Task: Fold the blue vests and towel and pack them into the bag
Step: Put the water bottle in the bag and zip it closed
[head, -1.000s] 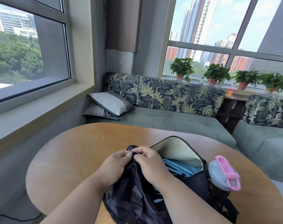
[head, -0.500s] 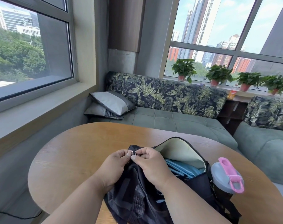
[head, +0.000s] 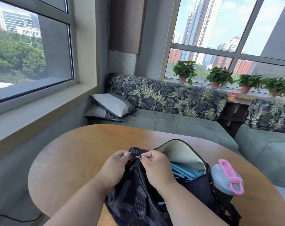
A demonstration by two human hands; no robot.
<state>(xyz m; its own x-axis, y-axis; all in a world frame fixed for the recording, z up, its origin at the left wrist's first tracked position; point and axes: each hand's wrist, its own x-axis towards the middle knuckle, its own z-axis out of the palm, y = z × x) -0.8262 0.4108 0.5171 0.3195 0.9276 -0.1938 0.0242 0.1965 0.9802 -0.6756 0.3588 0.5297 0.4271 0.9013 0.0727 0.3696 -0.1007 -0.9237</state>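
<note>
Item: dark bag (head: 138, 201), black with grey patterned panels, lying on the near half of a round wooden table (head: 70, 160); main compartment open toward the right, pale lining (head: 182, 154) of the raised flap exposed. Contents: folded blue fabric (head: 185, 172) packed inside the open compartment, just right of the hands; whether vests or towel cannot be told apart. Left hand (head: 114, 168): fingers curled, thumb and forefinger pinching the bag's dark fabric at its far top corner. Right hand (head: 154, 167): fingers curled, thumb and forefinger pinching a small metal zipper pull (head: 139, 157) just beside the left hand's fingertips. Both forearms extend from the near edge across the bag. Attached at the bag's right side: bottle with grey lid (head: 223, 181) and pink flip cap (head: 230, 174), upright in a side pocket. Surroundings: green sofa (head: 179, 123) with leaf-print backrest beyond the table; grey cushions (head: 109, 105) stacked at its far left end; potted plants (head: 218, 77) in a row along the far right windowsill; large windows left and far, showing trees and tall buildings.
</note>
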